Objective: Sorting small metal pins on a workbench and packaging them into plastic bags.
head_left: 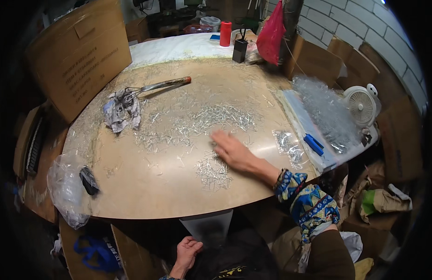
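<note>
My right hand (233, 151) lies low over the table, fingers stretched out and slightly blurred, holding nothing. Just beyond its fingertips spreads a loose heap of small silvery metal pins (220, 116). A smaller cluster of the same pins (213, 173) lies beside the palm, nearer to me. Below the table's front edge, my left hand (188, 251) pinches the side of a translucent plastic bag (207, 227). The bag's upper end meets the table edge under the small cluster; its inside cannot be made out.
A hand rake (167, 84) rests by a crumpled rag (122, 111). At right are a filled clear bag (286, 142), a blue marker (314, 143), a large plastic bag (325, 112) and a white fan (361, 105). A tall carton (80, 56) stands left; a red bottle (225, 33) stands behind.
</note>
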